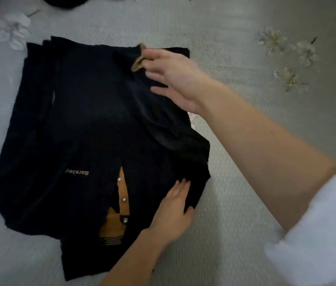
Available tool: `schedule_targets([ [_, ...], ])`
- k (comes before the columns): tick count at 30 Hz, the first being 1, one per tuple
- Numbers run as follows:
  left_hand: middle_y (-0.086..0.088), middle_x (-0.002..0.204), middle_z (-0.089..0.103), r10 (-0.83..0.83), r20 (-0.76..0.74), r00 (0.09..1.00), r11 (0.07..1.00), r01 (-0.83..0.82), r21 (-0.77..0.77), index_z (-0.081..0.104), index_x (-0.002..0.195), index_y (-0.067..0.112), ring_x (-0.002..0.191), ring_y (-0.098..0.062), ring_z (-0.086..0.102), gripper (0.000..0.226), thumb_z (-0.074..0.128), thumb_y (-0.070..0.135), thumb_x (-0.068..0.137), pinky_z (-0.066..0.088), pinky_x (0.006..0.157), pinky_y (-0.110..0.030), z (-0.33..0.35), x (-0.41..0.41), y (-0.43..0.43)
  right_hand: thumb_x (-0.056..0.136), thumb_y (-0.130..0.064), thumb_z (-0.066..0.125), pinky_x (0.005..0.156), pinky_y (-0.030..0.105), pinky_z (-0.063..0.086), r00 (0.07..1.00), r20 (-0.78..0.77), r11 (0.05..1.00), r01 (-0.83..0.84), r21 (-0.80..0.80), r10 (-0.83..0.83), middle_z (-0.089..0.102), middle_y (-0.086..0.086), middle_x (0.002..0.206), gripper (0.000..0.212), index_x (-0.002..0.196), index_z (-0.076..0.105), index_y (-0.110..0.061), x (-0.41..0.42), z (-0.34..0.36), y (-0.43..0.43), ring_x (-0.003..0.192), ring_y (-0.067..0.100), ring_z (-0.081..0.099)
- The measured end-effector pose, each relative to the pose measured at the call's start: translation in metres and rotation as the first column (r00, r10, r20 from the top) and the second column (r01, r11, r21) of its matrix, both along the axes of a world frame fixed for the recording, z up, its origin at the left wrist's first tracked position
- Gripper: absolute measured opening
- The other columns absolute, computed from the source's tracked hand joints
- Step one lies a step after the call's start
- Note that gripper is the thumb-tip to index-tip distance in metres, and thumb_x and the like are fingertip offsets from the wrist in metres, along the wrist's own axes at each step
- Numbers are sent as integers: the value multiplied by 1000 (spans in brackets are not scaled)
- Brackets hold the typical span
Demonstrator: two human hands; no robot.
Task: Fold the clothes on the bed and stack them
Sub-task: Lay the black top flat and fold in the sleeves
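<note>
The left hand lies flat on the shirt, fingers straight and together, pointing far. It presses the cloth near the shirt's near right edge, with the thumb just past that edge. Left of this hand runs the tan placket with three snaps, open toward the near side. Further left, the word "Barsley" reads upside down.

The right hand reaches in from the right to the shirt's far right part, over a folded-in sleeve. Its fingers are stretched out and spread apart, pointing left. The farthest fingertips touch a tan cuff. The blur hides whether they pinch it. The forearm is bare up to a white sleeve at the right edge.

The black shirt lies spread in the middle of the grey bed, collar end near. Several dark layered edges show at its far left corner. The bedcover bears pale flowers on the far right and far left. Another dark garment lies at the far edge.
</note>
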State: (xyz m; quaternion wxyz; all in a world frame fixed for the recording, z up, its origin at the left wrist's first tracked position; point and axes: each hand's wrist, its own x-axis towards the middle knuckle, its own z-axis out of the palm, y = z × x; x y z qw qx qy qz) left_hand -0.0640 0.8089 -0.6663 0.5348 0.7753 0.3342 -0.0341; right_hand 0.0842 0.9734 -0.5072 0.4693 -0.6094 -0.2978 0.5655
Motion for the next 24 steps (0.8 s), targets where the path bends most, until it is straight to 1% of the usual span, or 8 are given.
schedule_targets([
  [3, 20, 153, 11, -50, 29, 998, 990, 54, -131, 13, 151, 32, 134, 10, 0, 62, 46, 26, 98, 2, 109, -12, -2, -19, 6, 90, -5, 55, 63, 18, 46, 946, 321, 990, 87, -115, -46, 62, -2, 80, 18, 91, 66, -20, -10, -35, -12, 72, 8, 55],
  [5, 23, 148, 18, -20, 62, 998, 968, 35, -250, 23, 149, 32, 134, 11, 10, 58, 47, 22, 97, 7, 108, -10, -5, -31, 14, 89, -5, 55, 66, 22, 43, 876, 481, 969, 105, -222, 15, 58, -5, 71, 18, 80, 64, -18, -12, -68, -34, 70, 9, 53],
  [8, 6, 140, 48, 261, 33, 965, 905, -232, -355, 48, 137, 24, 127, -3, 44, 45, 49, 10, 95, 32, 108, -17, -4, -43, 43, 84, -7, 58, 73, 22, 37, 714, 675, 914, 125, -386, 187, 61, -3, 80, 14, 87, 64, -19, -15, -105, -65, 81, 14, 55],
  [10, 0, 124, 61, 481, -16, 877, 796, -444, -410, 58, 126, 18, 114, -12, 58, 38, 49, 1, 93, 43, 101, -25, -1, -49, 72, 81, -12, 60, 71, 23, 35, 633, 741, 886, 185, -425, 223, 62, -2, 83, 11, 84, 59, -23, -21, -118, -79, 82, 16, 56],
  [13, 0, 107, 65, 709, -84, 700, 544, -619, -567, 57, 119, 17, 92, -11, 64, 30, 46, 1, 95, 51, 80, -22, 7, -56, 130, 81, -19, 61, 69, 26, 36, 595, 784, 892, 237, -384, 179, 58, -1, 86, 10, 90, 57, -19, -31, -133, -92, 82, 19, 57],
  [17, -6, 100, 63, 884, -137, 446, 265, -722, -639, 54, 112, 12, 85, -14, 64, 17, 45, 9, 98, 53, 74, -24, 10, -46, 214, 81, -30, 65, 67, 27, 37, 514, 837, 908, 236, -347, 187, 46, -8, 92, 27, 101, 50, -19, -38, -142, -99, 83, 14, 50],
  [20, -8, 104, 62, 906, -180, 383, 210, -776, -595, 57, 95, 9, 85, -13, 64, 6, 51, 12, 94, 52, 67, -23, 5, -33, 264, 77, -27, 70, 75, 31, 42, 455, 875, 901, 290, -323, 167, 42, -4, 106, 45, 111, 44, -16, -41, -143, -107, 94, 15, 45],
  [24, -3, 101, 65, 887, -236, 396, 199, -790, -579, 51, 107, 16, 87, -12, 66, 25, 64, 25, 88, 51, 60, -23, 3, -16, 306, 77, -14, 65, 81, 35, 48, 457, 854, 875, 273, -400, 247, 46, 1, 110, 47, 119, 43, -13, -42, -144, -123, 97, 19, 50],
])
